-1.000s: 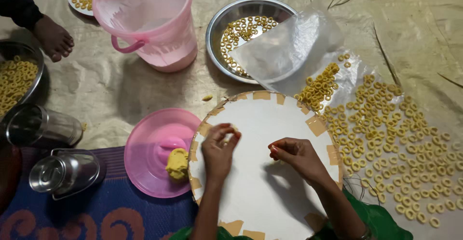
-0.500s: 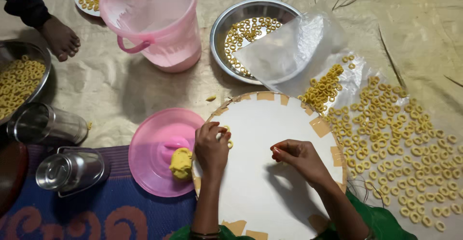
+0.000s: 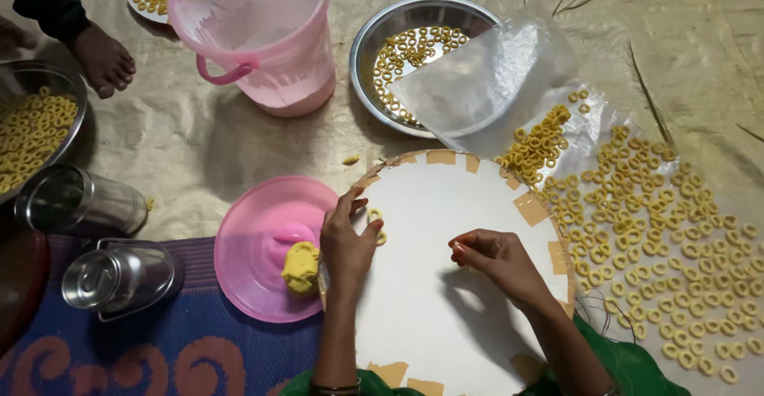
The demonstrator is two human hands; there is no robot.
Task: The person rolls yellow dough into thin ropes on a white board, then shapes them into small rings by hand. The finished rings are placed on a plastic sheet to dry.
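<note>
left hand (image 3: pixel 348 241): our left hand rests on the left part of the round white board (image 3: pixel 446 284), fingers curled loosely about a small dough ring (image 3: pixel 374 215) that lies at our fingertips; we cannot tell whether we pinch it or only touch it.
right hand (image 3: pixel 493 257): fingers drawn together near the board's middle, tips pinched; whatever sits between them is too small for us to make out.
dough ring: soft, pale yellow, thin-walled; we judge it light and easily squashed, best lifted by its outer edge with two fingertips.
dough lump (image 3: pixel 301 267): a matte yellow mass on the pink lid (image 3: pixel 255 245), just left of the board; we judge it pliable and a little sticky.
board: flat, stiff, smooth white face, its rim patched with tan tape.
finished rings (image 3: pixel 660 229): many small rings spread on clear plastic sheet to our right, apart from the board.
steel bowl (image 3: pixel 382 34): shiny, shallow, holding more rings, partly covered by a clear plastic bag (image 3: pixel 485 85).
pink bucket (image 3: pixel 255 30): translucent plastic, upright, well apart from our hands.
steel cans (image 3: pixel 103 237): two lying on their sides at left.
other person: a bare foot (image 3: pixel 103 58) at top left.
</note>
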